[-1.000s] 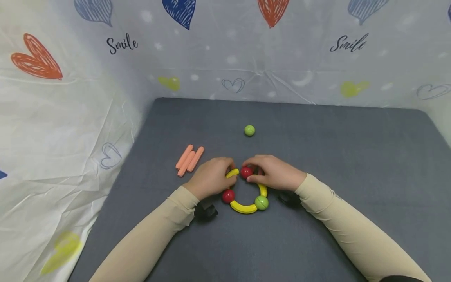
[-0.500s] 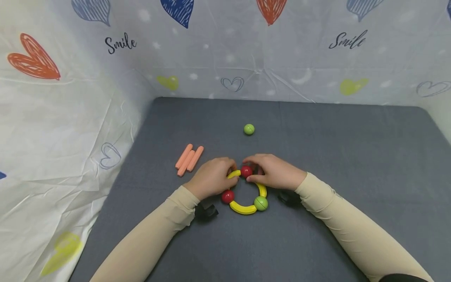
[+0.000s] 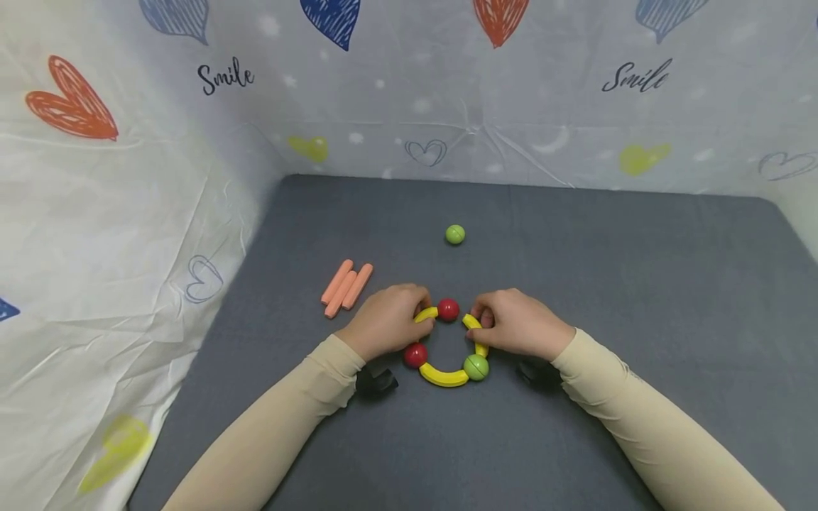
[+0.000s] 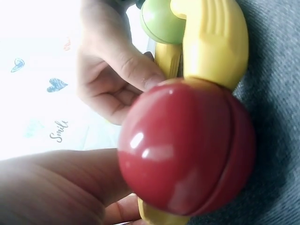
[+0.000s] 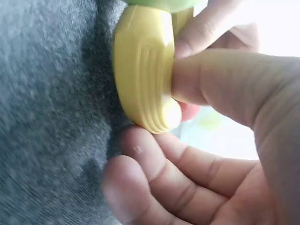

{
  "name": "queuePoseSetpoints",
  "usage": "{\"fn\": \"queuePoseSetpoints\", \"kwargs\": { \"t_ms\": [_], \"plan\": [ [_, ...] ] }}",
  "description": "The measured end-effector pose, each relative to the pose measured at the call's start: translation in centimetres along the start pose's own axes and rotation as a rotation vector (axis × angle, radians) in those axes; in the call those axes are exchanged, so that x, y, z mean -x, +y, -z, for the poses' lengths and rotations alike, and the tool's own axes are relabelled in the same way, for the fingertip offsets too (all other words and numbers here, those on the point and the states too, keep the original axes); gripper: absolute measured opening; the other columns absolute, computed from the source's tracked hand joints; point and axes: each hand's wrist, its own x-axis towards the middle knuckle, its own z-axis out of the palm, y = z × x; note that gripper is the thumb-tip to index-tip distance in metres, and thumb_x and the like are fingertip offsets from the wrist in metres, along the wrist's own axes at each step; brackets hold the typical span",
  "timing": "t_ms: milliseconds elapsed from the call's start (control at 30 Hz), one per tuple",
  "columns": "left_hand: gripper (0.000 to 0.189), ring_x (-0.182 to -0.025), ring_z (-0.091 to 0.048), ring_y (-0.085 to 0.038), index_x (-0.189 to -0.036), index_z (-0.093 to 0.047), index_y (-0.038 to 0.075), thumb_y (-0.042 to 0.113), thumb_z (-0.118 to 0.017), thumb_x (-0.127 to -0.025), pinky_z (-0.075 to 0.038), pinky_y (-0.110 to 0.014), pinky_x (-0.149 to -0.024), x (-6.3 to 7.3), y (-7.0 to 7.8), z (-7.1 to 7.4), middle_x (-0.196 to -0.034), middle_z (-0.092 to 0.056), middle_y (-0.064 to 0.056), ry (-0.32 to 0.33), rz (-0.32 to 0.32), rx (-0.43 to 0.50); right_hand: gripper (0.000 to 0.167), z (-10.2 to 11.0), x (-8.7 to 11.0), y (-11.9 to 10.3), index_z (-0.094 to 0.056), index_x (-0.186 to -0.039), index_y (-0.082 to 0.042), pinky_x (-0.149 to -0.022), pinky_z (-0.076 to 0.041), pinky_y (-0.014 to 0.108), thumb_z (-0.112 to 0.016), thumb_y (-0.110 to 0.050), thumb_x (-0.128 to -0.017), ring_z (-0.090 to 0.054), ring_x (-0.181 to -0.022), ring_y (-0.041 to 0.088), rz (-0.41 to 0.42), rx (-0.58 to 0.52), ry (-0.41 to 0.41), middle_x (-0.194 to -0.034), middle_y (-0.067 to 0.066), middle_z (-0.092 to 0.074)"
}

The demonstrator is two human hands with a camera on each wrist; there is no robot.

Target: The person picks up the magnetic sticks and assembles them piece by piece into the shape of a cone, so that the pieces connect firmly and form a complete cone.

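Note:
Yellow toy bananas and coloured balls form a ring on the table. My left hand (image 3: 388, 323) pinches the left banana (image 3: 427, 314), whose upper end meets a red ball (image 3: 448, 309). Another red ball (image 4: 187, 145) sits at that banana's lower end, large in the left wrist view. My right hand (image 3: 524, 323) holds the right banana (image 5: 143, 65) between thumb and fingers, its top end apart from the upper red ball. Below it a green ball (image 3: 476, 367) joins the bottom banana (image 3: 443, 377). Fingers hide much of the left banana.
Several orange sausage-like sticks (image 3: 347, 288) lie left of the ring on the dark grey table (image 3: 639, 284). A loose green ball (image 3: 455, 235) sits farther back. A printed cloth (image 3: 543, 85) hangs behind the table.
My right hand has let go of the upper red ball and shifted right to the right banana. The left banana's end, first slightly apart, has come up against that red ball.

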Motion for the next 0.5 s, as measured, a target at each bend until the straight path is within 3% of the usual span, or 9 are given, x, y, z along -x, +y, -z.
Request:
{"fn": "queuePoseSetpoints", "kwargs": {
  "t_ms": [333, 500],
  "plan": [
    [0.012, -0.069, -0.055, -0.012, -0.102, -0.072, 0.017, 0.027, -0.073, -0.096, -0.046, -0.028, -0.061, -0.06, 0.14, -0.24, -0.081, -0.059, 0.006, 0.007, -0.047, -0.009, 0.014, -0.22, -0.01, 0.18, -0.071, -0.095, -0.012, -0.058, -0.046, 0.029, -0.080, -0.022, -0.090, -0.054, -0.060, 0.009, 0.031, -0.029, 0.033, -0.070, -0.006, -0.061],
    [0.016, -0.074, -0.056, -0.009, -0.108, -0.075, 0.017, 0.030, -0.074, -0.098, -0.049, -0.027, -0.067, -0.13, 0.04, -0.57, -0.089, -0.062, 0.007, 0.023, -0.101, -0.007, 0.030, -0.22, -0.10, 0.20, -0.071, -0.116, -0.006, -0.058, -0.046, 0.028, -0.079, -0.021, -0.092, -0.053, -0.060, 0.009, 0.064, -0.041, 0.055, -0.081, -0.003, -0.064]
  ]
}}
